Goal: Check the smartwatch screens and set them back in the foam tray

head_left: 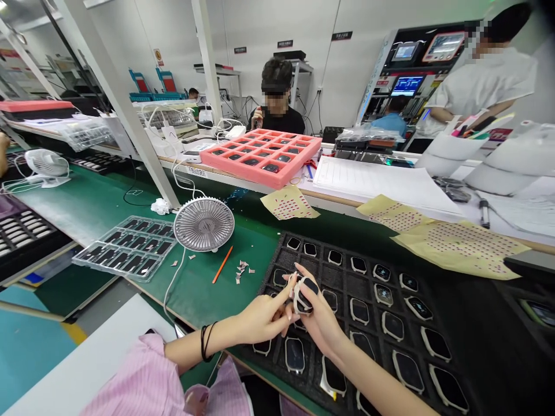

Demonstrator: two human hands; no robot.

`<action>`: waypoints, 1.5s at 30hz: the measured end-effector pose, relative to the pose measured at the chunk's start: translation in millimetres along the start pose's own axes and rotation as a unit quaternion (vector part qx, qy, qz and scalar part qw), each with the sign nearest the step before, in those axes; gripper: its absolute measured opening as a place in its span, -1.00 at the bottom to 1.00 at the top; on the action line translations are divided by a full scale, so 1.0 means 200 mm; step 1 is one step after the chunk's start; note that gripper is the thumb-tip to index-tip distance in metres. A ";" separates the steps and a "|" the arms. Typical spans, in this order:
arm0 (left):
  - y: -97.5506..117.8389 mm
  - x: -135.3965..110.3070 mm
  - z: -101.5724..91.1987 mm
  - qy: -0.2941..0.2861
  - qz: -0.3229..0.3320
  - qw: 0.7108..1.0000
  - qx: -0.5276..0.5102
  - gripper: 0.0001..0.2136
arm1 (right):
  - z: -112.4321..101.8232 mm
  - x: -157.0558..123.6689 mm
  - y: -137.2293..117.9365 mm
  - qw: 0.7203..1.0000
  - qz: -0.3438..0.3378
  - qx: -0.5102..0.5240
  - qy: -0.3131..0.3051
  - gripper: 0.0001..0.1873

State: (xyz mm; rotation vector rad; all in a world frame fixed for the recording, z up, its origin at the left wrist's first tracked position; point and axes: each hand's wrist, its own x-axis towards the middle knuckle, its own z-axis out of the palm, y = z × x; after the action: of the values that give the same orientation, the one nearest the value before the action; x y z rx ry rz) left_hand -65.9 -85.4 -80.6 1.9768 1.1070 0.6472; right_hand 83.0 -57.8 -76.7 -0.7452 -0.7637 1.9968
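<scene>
Both of my hands meet above a black foam tray (342,283) that holds several smartwatch bodies in its compartments. Wrapped around one smartwatch body (309,287) with a dark screen and pale frame is my right hand (321,318). My left hand (264,315) comes in from the left, its thumb and fingers pinched at the edge of that same watch. A small pinkish piece shows near the left fingertips, too small to name. Left of the hands, an orange stick (222,264) lies on the green bench beside several small paper scraps (241,270).
A round fan (204,225) and a clear plastic tray (93,252) of black parts stand to the left. On the shelf ahead sits a pink foam tray (281,176). Yellow sticker sheets (459,245) overhang the shelf edge. A person (280,115) sits opposite; another stands back right.
</scene>
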 end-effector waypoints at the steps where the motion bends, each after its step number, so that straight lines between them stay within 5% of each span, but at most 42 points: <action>1: 0.01 0.01 0.00 0.007 -0.003 1.000 0.007 -0.32 | 0.00 0.00 0.00 1.000 0.001 0.007 0.001 -0.36; 12: 0.05 0.02 0.04 0.087 -0.051 0.995 0.017 -0.36 | -0.02 0.04 0.00 0.990 0.031 0.103 0.094 -0.49; 19: 0.00 0.07 0.11 0.154 -0.059 0.986 0.035 -0.38 | 0.00 0.03 -0.02 0.993 0.008 0.096 0.074 -0.40; 28: 0.02 0.10 0.12 0.173 -0.052 0.983 -0.027 -0.45 | -0.02 0.04 -0.02 0.992 -0.018 0.085 0.095 -0.43; 36: 0.03 0.11 0.05 0.133 -0.048 0.978 -0.153 -0.44 | -0.02 0.03 -0.05 0.997 -0.062 0.042 0.034 -0.42; 45: 0.02 0.08 0.03 0.063 -0.050 0.987 -0.143 -0.47 | -0.02 0.01 -0.01 0.997 -0.071 0.026 0.032 -0.46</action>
State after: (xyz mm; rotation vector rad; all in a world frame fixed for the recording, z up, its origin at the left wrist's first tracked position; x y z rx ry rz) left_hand -51.9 -75.7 -78.9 1.6455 1.1118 0.8368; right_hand 86.3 -55.1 -77.9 -0.7003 -0.7045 1.8500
